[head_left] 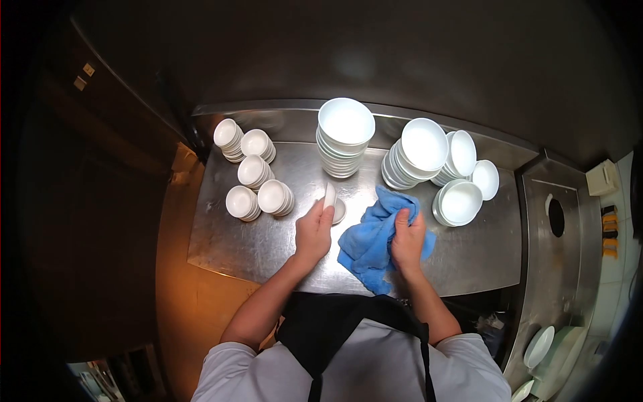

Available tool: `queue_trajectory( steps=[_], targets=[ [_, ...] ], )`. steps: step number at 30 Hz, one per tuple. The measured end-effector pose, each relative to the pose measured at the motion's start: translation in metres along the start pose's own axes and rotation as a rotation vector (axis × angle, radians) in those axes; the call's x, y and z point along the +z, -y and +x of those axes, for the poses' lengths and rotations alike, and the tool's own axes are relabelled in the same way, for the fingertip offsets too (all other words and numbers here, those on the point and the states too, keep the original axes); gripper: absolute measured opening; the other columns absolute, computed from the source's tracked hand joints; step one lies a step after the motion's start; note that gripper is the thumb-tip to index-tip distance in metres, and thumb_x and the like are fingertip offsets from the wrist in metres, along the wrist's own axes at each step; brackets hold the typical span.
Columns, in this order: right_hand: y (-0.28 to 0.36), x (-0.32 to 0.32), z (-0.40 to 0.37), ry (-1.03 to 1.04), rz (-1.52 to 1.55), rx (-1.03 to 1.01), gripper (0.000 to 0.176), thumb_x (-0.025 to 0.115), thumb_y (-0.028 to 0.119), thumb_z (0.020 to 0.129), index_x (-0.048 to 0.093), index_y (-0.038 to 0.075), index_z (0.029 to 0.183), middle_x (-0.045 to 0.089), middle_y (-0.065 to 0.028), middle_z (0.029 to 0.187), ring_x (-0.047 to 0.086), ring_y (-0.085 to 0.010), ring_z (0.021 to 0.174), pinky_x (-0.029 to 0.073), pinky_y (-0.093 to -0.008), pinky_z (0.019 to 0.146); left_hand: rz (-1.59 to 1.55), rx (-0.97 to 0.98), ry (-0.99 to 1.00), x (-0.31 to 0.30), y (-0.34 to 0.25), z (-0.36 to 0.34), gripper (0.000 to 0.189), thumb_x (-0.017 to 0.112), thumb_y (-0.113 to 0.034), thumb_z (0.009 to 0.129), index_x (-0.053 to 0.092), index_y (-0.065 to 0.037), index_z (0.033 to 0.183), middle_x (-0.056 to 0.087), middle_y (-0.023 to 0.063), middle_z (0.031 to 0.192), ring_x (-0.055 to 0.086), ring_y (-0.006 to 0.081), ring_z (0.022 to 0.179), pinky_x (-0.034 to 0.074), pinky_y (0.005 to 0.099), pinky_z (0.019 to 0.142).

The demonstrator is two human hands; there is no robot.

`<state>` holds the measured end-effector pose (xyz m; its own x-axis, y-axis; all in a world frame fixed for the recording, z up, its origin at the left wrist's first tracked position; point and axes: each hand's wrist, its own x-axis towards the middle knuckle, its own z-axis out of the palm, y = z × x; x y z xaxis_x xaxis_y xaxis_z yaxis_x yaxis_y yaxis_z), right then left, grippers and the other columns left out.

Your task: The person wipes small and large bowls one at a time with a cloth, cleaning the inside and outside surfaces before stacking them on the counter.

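My left hand (313, 231) grips a small white bowl (330, 195), tilted on edge so its side faces me. Just right of it, another small white bowl (339, 210) rests on the steel table (268, 252). A crumpled blue cloth (370, 240) hangs from my right hand (408, 241), whose fingers are closed on it. Beyond my hands stands a tall stack of white bowls (346, 122). Several stacks of small bowls (254, 171) are at the left, and several stacks of larger bowls (424, 145) at the right.
A raised steel edge (288, 106) runs along the back of the table. To the right is a steel counter (569, 268) with a dark round opening (556, 216). An oval white dish (539, 347) lies at the lower right. Orange-handled items (609, 234) hang on the tiled wall.
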<state>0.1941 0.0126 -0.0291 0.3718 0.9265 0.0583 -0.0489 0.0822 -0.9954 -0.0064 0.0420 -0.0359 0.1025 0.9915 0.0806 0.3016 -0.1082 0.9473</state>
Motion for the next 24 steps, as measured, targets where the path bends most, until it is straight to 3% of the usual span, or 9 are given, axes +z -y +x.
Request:
queue_trajectory(
  steps=[3,5,6,8,11,14,18,22,24],
  targets=[
    [0.021,0.021,-0.008,0.108,-0.112,0.201,0.035,0.056,0.025,0.100,0.059,-0.003,0.119,0.064,-0.0132,0.116,0.060,-0.0206,0.105,0.045,-0.0330,0.094,-0.460,-0.143,0.039,0.012,-0.018,-0.006,0.031,0.050,-0.017,0.101,0.059,0.001,0.124,0.066,0.0066,0.107,0.059,0.0096,0.099,0.047,0.0266,0.088],
    [0.021,0.044,-0.018,0.335,-0.317,-0.262,0.036,0.054,0.020,0.097,0.057,-0.003,0.125,0.053,-0.0203,0.133,0.048,-0.0292,0.127,0.036,-0.0374,0.106,-0.678,-0.153,0.126,0.031,-0.009,-0.011,0.027,0.050,-0.013,0.101,0.059,0.002,0.121,0.066,0.0047,0.107,0.059,0.0087,0.098,0.048,0.0258,0.084],
    [0.026,0.054,-0.021,0.395,-0.492,-0.579,0.039,0.053,0.017,0.096,0.057,-0.002,0.129,0.046,-0.0238,0.143,0.040,-0.0334,0.138,0.031,-0.0394,0.113,-0.099,0.060,0.204,0.017,-0.020,-0.023,0.026,0.049,-0.009,0.101,0.057,0.003,0.122,0.066,0.0042,0.108,0.059,0.0093,0.099,0.048,0.0260,0.084],
    [0.020,0.050,-0.004,0.430,-0.563,-0.641,0.042,0.044,0.026,0.101,0.057,-0.001,0.129,0.052,-0.0199,0.139,0.057,-0.0269,0.120,0.042,-0.0361,0.103,-0.248,-0.089,0.218,0.021,-0.019,-0.025,0.026,0.049,-0.007,0.100,0.058,0.004,0.122,0.066,0.0050,0.109,0.060,0.0099,0.098,0.049,0.0267,0.084],
    [0.023,0.041,0.020,0.517,0.131,0.245,0.043,0.038,0.025,0.103,0.057,-0.002,0.129,0.054,-0.0210,0.137,0.052,-0.0314,0.127,0.037,-0.0365,0.108,-0.532,-0.082,0.198,0.024,-0.042,-0.045,0.027,0.049,-0.007,0.100,0.058,0.003,0.123,0.066,0.0063,0.108,0.060,0.0097,0.096,0.049,0.0268,0.082],
    [0.033,0.047,0.005,0.391,-0.160,0.108,0.040,0.043,0.017,0.101,0.051,-0.004,0.134,0.061,-0.0194,0.126,0.061,-0.0228,0.108,0.047,-0.0320,0.094,-0.394,-0.012,0.007,0.024,-0.049,-0.036,0.023,0.053,-0.011,0.098,0.060,0.002,0.115,0.068,0.0138,0.085,0.062,0.0109,0.079,0.049,0.0288,0.070],
    [0.022,0.064,-0.024,0.256,-0.367,-0.489,0.049,0.043,0.015,0.101,0.038,-0.004,0.145,0.059,-0.0197,0.129,0.057,-0.0229,0.114,0.039,-0.0356,0.104,0.007,0.044,0.050,0.009,-0.045,-0.025,0.023,0.052,-0.012,0.098,0.060,-0.001,0.117,0.067,0.0131,0.083,0.063,0.0118,0.075,0.050,0.0307,0.065],
    [0.036,0.041,0.007,0.400,0.209,0.192,0.036,0.045,0.017,0.102,0.054,-0.005,0.130,0.063,-0.0123,0.118,0.058,-0.0179,0.107,0.042,-0.0298,0.098,-0.207,-0.027,0.409,-0.008,-0.051,-0.027,0.031,0.046,-0.012,0.101,0.054,0.000,0.128,0.069,0.0085,0.098,0.065,0.0186,0.093,0.051,0.0340,0.083],
    [0.018,0.031,0.007,0.391,0.348,0.241,0.028,0.047,0.019,0.103,0.060,-0.002,0.116,0.066,-0.0059,0.105,0.058,-0.0116,0.096,0.045,-0.0263,0.087,-0.668,-0.153,0.215,0.001,-0.046,-0.021,0.038,0.045,-0.019,0.103,0.047,0.003,0.134,0.065,0.0088,0.109,0.061,0.0181,0.101,0.048,0.0311,0.089]
  ],
)
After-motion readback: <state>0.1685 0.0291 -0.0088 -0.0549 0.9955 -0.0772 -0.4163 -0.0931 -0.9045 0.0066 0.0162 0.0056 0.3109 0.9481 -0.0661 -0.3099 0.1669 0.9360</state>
